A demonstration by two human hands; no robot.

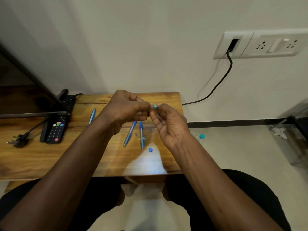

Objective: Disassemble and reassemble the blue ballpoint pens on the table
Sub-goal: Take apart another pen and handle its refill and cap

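Head view: both hands are raised over the wooden table (41, 160), fingertips meeting. R hand (168, 124) pinches a small blue pen part (155, 106) btwn thumb & forefinger, other fingers loosely curled. L hand (126, 109) has fingers curled tight, tips at the same part; can't tell if they grip it. On the table below lie pen A (129, 135) & pen B (141, 135) side by side, w/ a tiny grey piece (136, 134) btwn them. A blue bit (150, 150) lies just near-right of them. Pen C (92, 116) lies left, partly behind L wrist. Remote (55, 130) & plug (17, 140) sit farther left.
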